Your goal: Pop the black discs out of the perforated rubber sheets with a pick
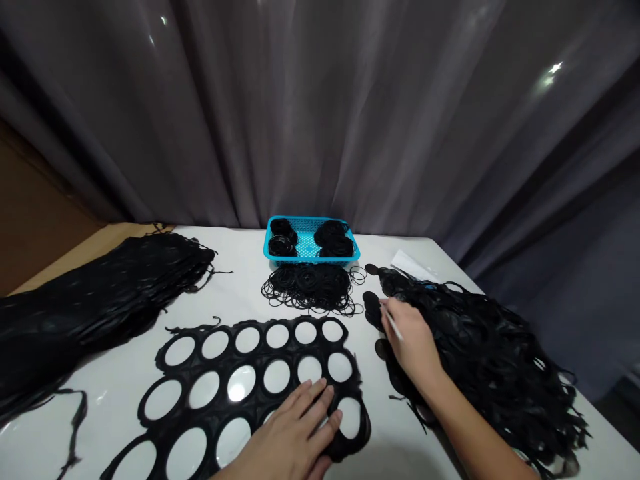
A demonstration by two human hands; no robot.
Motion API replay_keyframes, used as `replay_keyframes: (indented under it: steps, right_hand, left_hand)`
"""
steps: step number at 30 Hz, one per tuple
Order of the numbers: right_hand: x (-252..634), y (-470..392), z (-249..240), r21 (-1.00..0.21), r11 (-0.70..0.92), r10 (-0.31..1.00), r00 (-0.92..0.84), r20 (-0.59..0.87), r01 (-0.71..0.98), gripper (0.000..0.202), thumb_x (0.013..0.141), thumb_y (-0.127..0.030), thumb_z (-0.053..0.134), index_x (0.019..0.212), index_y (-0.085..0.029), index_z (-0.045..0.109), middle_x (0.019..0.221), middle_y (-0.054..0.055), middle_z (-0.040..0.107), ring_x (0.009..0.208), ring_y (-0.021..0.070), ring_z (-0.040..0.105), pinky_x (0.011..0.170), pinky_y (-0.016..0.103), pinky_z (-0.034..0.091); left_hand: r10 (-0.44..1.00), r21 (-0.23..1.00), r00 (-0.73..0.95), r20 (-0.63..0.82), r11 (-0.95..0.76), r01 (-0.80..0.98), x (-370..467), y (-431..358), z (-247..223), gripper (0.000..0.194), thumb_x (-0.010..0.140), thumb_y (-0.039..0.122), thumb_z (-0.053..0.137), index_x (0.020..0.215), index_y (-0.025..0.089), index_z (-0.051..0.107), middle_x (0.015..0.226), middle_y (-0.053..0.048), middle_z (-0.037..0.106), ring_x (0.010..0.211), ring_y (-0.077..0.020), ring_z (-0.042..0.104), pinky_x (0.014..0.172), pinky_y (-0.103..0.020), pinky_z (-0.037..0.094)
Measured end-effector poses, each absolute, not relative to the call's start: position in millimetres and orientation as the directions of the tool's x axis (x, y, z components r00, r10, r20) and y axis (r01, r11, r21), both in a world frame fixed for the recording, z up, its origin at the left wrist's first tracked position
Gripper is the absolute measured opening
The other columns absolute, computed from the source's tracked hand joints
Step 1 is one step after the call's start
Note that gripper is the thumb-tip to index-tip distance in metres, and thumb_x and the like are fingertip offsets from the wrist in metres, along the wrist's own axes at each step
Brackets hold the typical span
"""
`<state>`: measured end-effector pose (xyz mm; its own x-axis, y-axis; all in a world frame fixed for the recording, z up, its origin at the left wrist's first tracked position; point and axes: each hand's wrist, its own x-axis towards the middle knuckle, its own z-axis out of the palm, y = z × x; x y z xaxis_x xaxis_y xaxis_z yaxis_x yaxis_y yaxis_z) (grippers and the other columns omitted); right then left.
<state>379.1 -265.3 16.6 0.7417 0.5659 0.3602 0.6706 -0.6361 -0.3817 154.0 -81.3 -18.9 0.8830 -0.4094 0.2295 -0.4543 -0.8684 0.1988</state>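
Observation:
A black rubber-like sheet (227, 363) with rows of large round holes lies flat on the white table. My left hand (295, 433) rests palm down on its right part, fingers stretched and slightly apart. To the right, my right hand (413, 340) is closed around a thin, pale, pen-like stick (394, 325). That hand is over the left edge of a heap of black scrap (490, 353), beside several flat black discs (371, 303). Whether the stick's far tip touches a disc, I cannot tell.
Thin black rings (313, 287) lie in a loose pile before a blue basket (310, 258) holding more black rings. A thick stack of black sheets (95, 300) covers the left side. Something flat and white (413, 265) lies at the back right. A grey curtain (300, 113) hangs behind.

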Motion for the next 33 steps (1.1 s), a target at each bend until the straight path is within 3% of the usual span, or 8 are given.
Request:
replay_keyframes:
  steps: [2,6,10,15,26,30,33]
  right_hand:
    - [394,-261,27,-0.505,-0.632,0.503,0.807,0.309,0.588,0.018,0.096,-0.026,0.045,0.087,-0.021,0.059,0.096,0.012,0.071,0.088,0.027,0.065,0.081,0.039,0.047]
    - [381,-243,27,-0.741,-0.451,0.651,0.751,0.109,0.498,0.017,0.094,-0.031,0.05,0.081,-0.022,0.058,0.093,0.005,0.073,0.083,0.0203,0.066,0.076,0.03,0.047]
    - [357,-228,16,-0.803,-0.357,0.765,0.643,0.041,0.476,0.017,0.093,-0.026,0.053,0.079,-0.021,0.06,0.087,0.001,0.072,0.082,0.0178,0.065,0.076,0.028,0.046]
    - [352,-225,12,-0.835,-0.321,0.786,0.617,0.027,0.446,0.015,0.092,-0.024,0.055,0.08,-0.02,0.061,0.093,0.003,0.073,0.087,0.0182,0.066,0.08,0.029,0.047]
    - [351,-226,10,-0.713,-0.311,0.841,0.532,0.102,0.629,0.011,0.093,-0.018,0.056,0.086,-0.021,0.064,0.088,0.002,0.069,0.086,0.019,0.062,0.079,0.03,0.046]
    - [341,-226,5,-0.549,-0.272,0.887,0.427,0.175,0.791,0.017,0.095,-0.015,0.051,0.104,-0.02,0.064,0.102,0.008,0.07,0.097,0.0236,0.06,0.088,0.038,0.043]
    - [341,-223,7,-0.395,-0.253,0.907,0.359,0.222,0.883,0.022,0.088,-0.011,0.055,0.107,-0.019,0.062,0.106,0.011,0.07,0.1,0.0273,0.059,0.091,0.042,0.04]
  left_hand:
    - [-0.406,0.217,0.883,0.235,-0.864,-0.455,154,-81,-15,0.064,0.082,0.019,0.068,0.143,0.018,0.048,0.15,-0.011,0.05,0.141,-0.0308,0.042,0.116,-0.046,0.04]
    - [-0.351,0.35,0.9,0.257,-0.834,-0.425,160,-75,-2,0.061,0.086,0.022,0.066,0.144,0.021,0.047,0.148,-0.01,0.051,0.138,-0.0283,0.047,0.114,-0.045,0.043]
    - [-0.267,0.33,0.936,0.229,-0.883,-0.333,175,-68,4,0.061,0.09,0.02,0.064,0.147,0.017,0.043,0.153,-0.016,0.044,0.142,-0.0313,0.042,0.113,-0.05,0.043]
    - [-0.264,0.246,0.947,0.185,-0.92,-0.305,185,-63,-9,0.062,0.089,0.023,0.066,0.147,0.018,0.043,0.155,-0.016,0.042,0.145,-0.0328,0.038,0.115,-0.052,0.039]
    - [-0.273,0.188,0.942,0.192,-0.932,-0.309,182,-65,-15,0.066,0.09,0.029,0.068,0.149,0.018,0.041,0.156,-0.016,0.039,0.145,-0.0324,0.037,0.116,-0.051,0.036]
    - [-0.271,0.192,0.947,0.174,-0.934,-0.303,182,-64,-13,0.067,0.089,0.028,0.068,0.149,0.017,0.041,0.156,-0.016,0.039,0.144,-0.0326,0.038,0.116,-0.052,0.037]
    - [-0.272,0.203,0.945,0.183,-0.93,-0.307,181,-65,-12,0.068,0.087,0.026,0.07,0.148,0.017,0.042,0.156,-0.017,0.04,0.144,-0.0336,0.039,0.115,-0.053,0.037]
